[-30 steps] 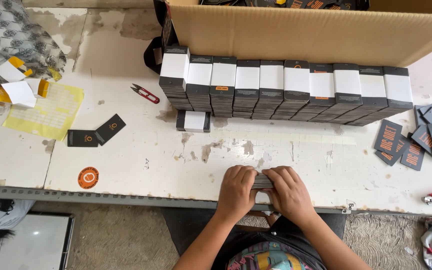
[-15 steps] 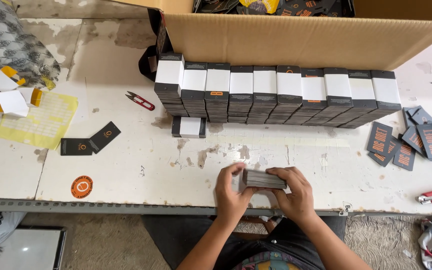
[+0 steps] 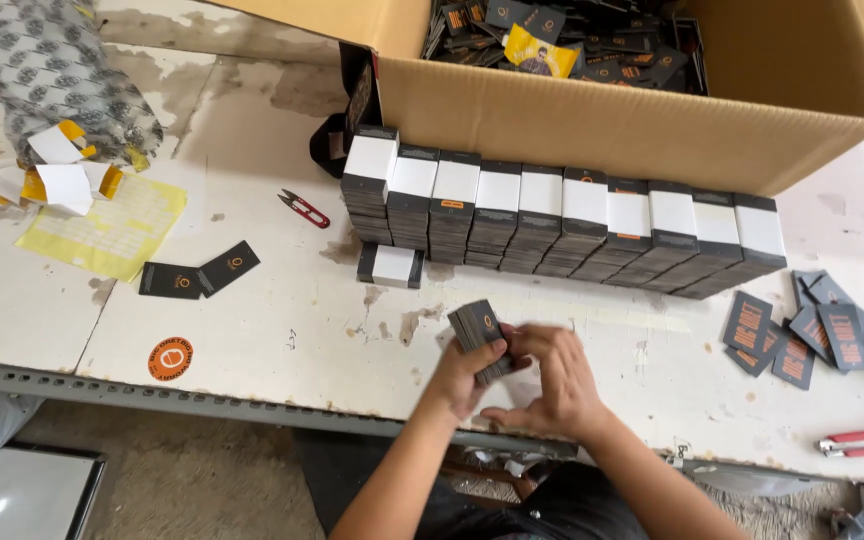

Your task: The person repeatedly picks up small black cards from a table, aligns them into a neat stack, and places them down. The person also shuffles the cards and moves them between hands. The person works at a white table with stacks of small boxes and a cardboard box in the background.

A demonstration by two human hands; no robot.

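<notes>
at the table's near edge, the stack of dark cards (image 3: 480, 338), flat between both palms half a sec earlier, had tipped upright, so squaring looked done & the bundle ready for handling. left hand (image 3: 464, 377) was clamped round it; right hand (image 3: 554, 385) sat w/ fingers spread beside it, touching only lightly. beyond the hands stood the row of banded stacks (image 3: 562, 222) & cardboard box (image 3: 592, 120). card count & print too small to read; box cut off at top.

A large open brown cardboard box (image 3: 592, 120) of dark cards stands behind a row of banded black-and-white card stacks (image 3: 562, 225), with a round orange sticker (image 3: 170, 357) and a yellow label sheet (image 3: 112, 228) at left.
</notes>
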